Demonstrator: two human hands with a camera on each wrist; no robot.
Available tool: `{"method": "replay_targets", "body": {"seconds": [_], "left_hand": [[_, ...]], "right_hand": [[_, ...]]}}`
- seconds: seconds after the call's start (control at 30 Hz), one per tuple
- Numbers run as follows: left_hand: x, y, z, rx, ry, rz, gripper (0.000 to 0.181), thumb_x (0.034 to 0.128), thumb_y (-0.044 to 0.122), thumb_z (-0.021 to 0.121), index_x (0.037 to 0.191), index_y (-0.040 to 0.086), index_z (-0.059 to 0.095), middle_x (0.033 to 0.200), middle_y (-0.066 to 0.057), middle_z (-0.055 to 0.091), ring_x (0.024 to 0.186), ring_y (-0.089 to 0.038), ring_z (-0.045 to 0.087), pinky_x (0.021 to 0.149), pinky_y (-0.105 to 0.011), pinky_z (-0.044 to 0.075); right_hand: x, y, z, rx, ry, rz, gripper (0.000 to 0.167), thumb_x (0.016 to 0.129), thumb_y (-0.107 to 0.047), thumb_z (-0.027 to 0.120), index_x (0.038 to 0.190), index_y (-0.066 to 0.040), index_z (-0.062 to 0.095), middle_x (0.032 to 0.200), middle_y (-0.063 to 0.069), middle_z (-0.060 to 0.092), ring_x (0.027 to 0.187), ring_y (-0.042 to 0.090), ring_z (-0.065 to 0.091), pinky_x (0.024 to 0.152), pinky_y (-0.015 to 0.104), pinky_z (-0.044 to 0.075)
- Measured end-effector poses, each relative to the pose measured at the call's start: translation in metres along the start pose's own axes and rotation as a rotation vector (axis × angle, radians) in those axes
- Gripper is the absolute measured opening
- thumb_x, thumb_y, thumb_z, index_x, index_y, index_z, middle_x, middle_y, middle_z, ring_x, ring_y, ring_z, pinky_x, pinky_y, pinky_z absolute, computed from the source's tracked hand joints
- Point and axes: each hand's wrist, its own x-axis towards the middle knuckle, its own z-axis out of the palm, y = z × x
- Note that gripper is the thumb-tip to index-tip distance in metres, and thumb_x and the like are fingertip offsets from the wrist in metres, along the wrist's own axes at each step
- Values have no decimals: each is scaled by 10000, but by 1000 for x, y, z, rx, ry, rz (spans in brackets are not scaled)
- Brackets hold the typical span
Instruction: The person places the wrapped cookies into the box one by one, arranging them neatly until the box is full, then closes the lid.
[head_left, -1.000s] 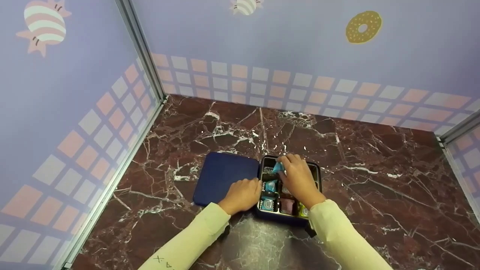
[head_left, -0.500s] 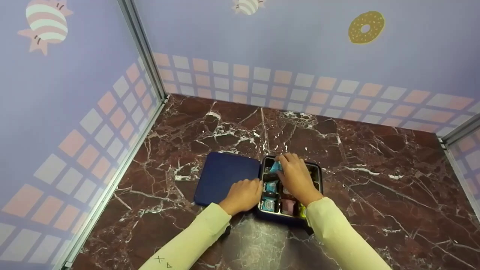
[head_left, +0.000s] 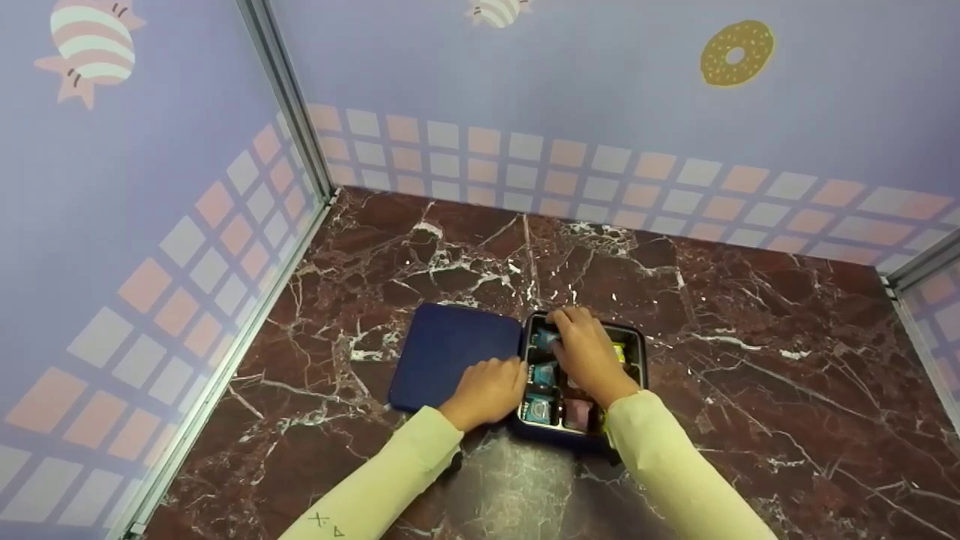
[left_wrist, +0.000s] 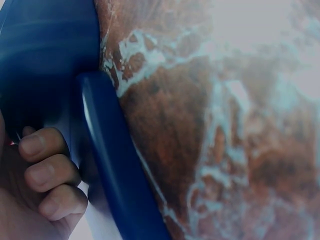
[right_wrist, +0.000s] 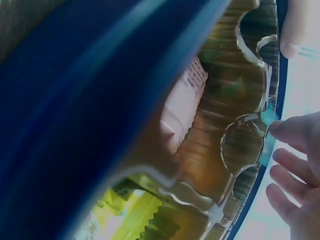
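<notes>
A dark blue lunch box stands with its lid folded out to the left. Inside its metal divided tray lie wrapped candies. Blue ones, such as the candy nearest the front, fill the left column. Over the back left compartment my right hand reaches, thumb and forefinger spread either side of a blue candy. In the right wrist view, one fingertip meets the blue wrapper. My left hand lies across the lid's inner edge, its curled fingers holding the box's side; its thumb is hidden.
A pink candy sits in the front middle compartment, and a yellow candy shows at the right. Brown veined marble surface surrounds the box. Printed panels enclose it at the back and both sides.
The blue candy has gone from my right fingers down into the back left compartment. My right hand has shifted slightly left, uncovering a yellow candy. My left hand keeps its place.
</notes>
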Motion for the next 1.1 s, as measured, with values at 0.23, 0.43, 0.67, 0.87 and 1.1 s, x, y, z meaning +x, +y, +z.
{"method": "replay_targets", "body": {"seconds": [0.23,0.43,0.67,0.87,1.1], "left_hand": [[0,1,0,3,-4,-1,391,1040,317,300,754,166,519,658,-44,580,645,-297,636,547,-428,478],[2,0,-2,-2,-14,-3,403,1039,319,301,739,158,517,660,-50,580,632,-297,628,533,-432,464],[2,-1,-6,13,-28,7,405,1038,318,320,707,169,498,628,-20,534,591,-255,594,518,-403,452],[1,0,-9,74,0,21,420,1033,339,332,739,140,556,679,-70,613,641,-296,634,547,-429,477],[-3,1,-13,150,112,40,402,1027,370,360,797,126,581,655,-70,624,625,-299,646,505,-427,469]], "right_hand": [[-2,2,-3,9,-14,25,270,808,-34,728,1064,-24,642,1073,150,660,1021,332,604,914,487,472],[-5,3,-9,-10,-10,33,255,827,-97,726,1057,-32,635,1072,147,658,1023,329,600,911,484,465],[-10,4,-16,-20,-4,53,240,850,-157,719,1050,-52,638,1092,137,661,1054,320,593,932,482,450],[-19,7,-23,-9,-10,81,277,868,-205,704,1101,-67,646,1175,135,651,1110,312,576,944,491,433],[-34,10,-34,17,-77,125,435,891,-321,670,1240,-70,606,1315,131,591,1248,321,506,1048,561,354]]}}
